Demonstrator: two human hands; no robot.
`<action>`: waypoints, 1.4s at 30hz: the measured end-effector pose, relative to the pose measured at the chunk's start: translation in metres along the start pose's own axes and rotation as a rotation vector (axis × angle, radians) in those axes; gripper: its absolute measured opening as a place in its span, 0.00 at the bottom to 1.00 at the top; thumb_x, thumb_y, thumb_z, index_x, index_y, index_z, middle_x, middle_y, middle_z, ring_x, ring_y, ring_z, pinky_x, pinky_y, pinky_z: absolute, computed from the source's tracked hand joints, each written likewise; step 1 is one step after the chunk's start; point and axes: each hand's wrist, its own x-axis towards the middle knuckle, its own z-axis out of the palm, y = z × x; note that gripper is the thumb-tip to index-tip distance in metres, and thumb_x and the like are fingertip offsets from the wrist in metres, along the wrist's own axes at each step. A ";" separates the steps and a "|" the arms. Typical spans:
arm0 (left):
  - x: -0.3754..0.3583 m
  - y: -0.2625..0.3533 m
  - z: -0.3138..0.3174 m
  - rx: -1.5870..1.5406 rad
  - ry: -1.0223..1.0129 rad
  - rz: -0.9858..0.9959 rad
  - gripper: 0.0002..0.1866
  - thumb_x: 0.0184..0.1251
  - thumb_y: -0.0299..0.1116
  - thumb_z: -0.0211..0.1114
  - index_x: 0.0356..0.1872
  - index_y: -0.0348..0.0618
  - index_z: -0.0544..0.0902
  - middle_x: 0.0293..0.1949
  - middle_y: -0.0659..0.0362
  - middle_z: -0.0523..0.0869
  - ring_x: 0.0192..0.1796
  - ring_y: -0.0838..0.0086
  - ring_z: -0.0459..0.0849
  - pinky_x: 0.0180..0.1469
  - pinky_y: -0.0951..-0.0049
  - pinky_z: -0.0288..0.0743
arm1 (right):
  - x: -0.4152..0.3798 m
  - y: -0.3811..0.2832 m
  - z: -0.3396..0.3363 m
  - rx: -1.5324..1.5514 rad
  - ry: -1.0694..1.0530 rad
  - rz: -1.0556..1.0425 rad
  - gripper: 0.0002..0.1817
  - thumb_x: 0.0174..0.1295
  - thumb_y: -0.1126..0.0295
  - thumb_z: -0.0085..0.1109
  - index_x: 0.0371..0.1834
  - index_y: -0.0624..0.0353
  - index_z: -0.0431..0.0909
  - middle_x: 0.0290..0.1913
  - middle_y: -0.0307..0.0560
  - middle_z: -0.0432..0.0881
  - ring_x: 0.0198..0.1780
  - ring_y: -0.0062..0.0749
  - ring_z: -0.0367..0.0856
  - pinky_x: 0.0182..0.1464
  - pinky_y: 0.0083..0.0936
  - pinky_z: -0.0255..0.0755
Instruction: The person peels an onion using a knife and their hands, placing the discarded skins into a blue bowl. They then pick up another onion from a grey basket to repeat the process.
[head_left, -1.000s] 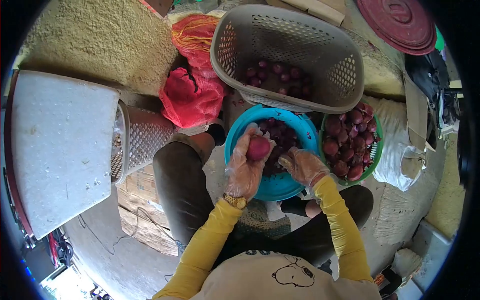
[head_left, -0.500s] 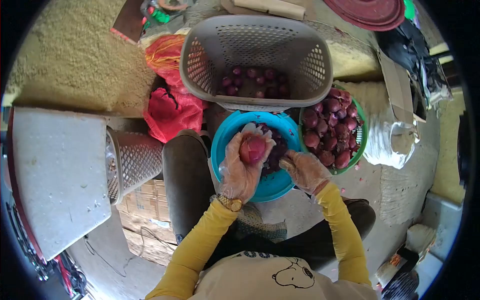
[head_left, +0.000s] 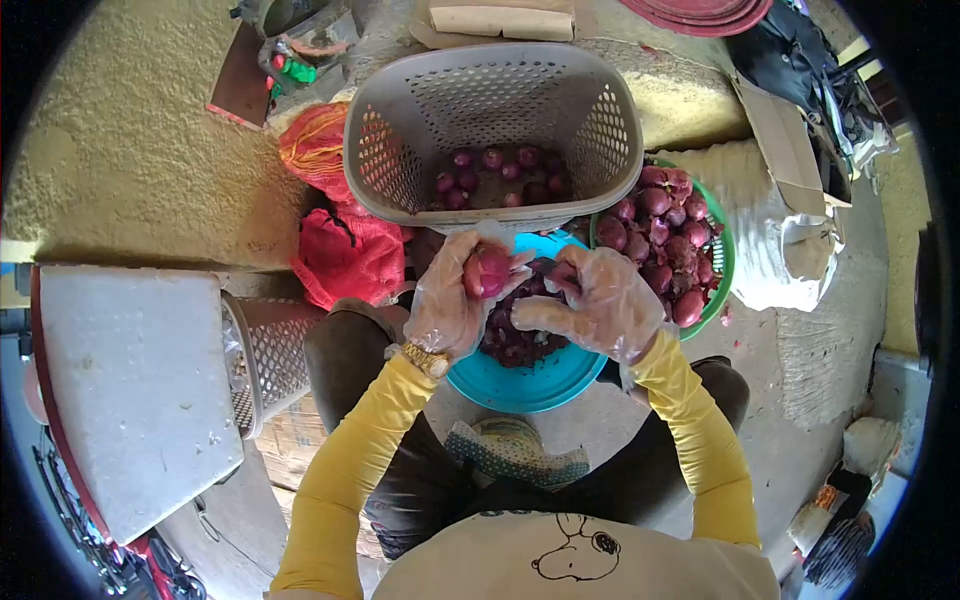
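Note:
My left hand (head_left: 450,290), in a clear plastic glove, is closed around a red onion (head_left: 487,272) above the blue basin (head_left: 520,390). Close beside it, my right hand (head_left: 605,305) is gloved too, its thumb stretched toward the onion. A small dark piece shows at the curled fingers of that hand; I cannot make out what it is. Dark red onion skins (head_left: 520,345) lie in the basin beneath both hands. Just to the right, a green basket (head_left: 728,255) holds many unpeeled red onions (head_left: 655,225).
Behind the basin stands a grey perforated basket (head_left: 490,215) with several smooth purple onions (head_left: 492,158) at its bottom. Red mesh sacks (head_left: 355,255) lie at its left. A white board (head_left: 135,370) and another basket (head_left: 275,350) are further left. A white sack (head_left: 780,240) stands at right.
My left hand has turned and shifted slightly up and left with the onion. My right hand has moved up toward it, and its thumb is now extended. The camera view has shifted a little.

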 end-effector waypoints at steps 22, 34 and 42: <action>0.007 -0.018 0.004 0.087 -0.161 0.086 0.20 0.86 0.47 0.50 0.52 0.37 0.78 0.48 0.51 0.86 0.50 0.65 0.87 0.54 0.65 0.84 | 0.021 0.016 0.025 -0.292 0.028 -0.092 0.42 0.55 0.29 0.68 0.63 0.51 0.84 0.28 0.54 0.86 0.32 0.52 0.86 0.33 0.42 0.77; 0.014 -0.016 0.006 -0.075 -0.108 -0.073 0.21 0.87 0.48 0.48 0.53 0.38 0.77 0.48 0.53 0.85 0.49 0.68 0.87 0.55 0.69 0.85 | 0.020 0.026 0.033 -0.173 -0.021 -0.042 0.35 0.59 0.29 0.64 0.30 0.55 0.86 0.23 0.53 0.84 0.29 0.56 0.85 0.33 0.46 0.78; 0.016 -0.017 0.003 -0.075 -0.098 -0.048 0.24 0.85 0.52 0.50 0.53 0.37 0.78 0.48 0.50 0.86 0.49 0.60 0.89 0.55 0.60 0.87 | 0.022 0.021 0.022 -0.205 0.104 -0.107 0.36 0.54 0.30 0.69 0.41 0.56 0.87 0.24 0.51 0.85 0.30 0.52 0.87 0.33 0.43 0.79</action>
